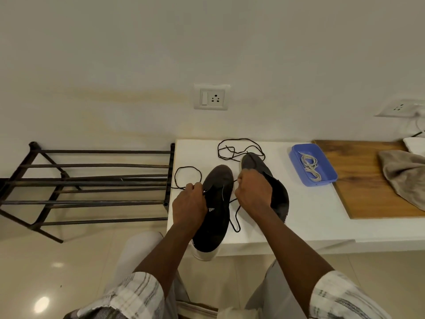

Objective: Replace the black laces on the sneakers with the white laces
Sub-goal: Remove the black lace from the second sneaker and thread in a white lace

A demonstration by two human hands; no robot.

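White short sleeves [135,293] with grey stripes, pale grey trousers [138,252], left hand [189,203] and right hand [254,192] bare

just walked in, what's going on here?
A person seated at the white table is unlacing the nearer black sneaker: the left hand and right hand each pinch its black lace, partly pulled free. The second sneaker lies beside it, with a loose black lace on the table behind. The white laces sit untouched in the blue tray.
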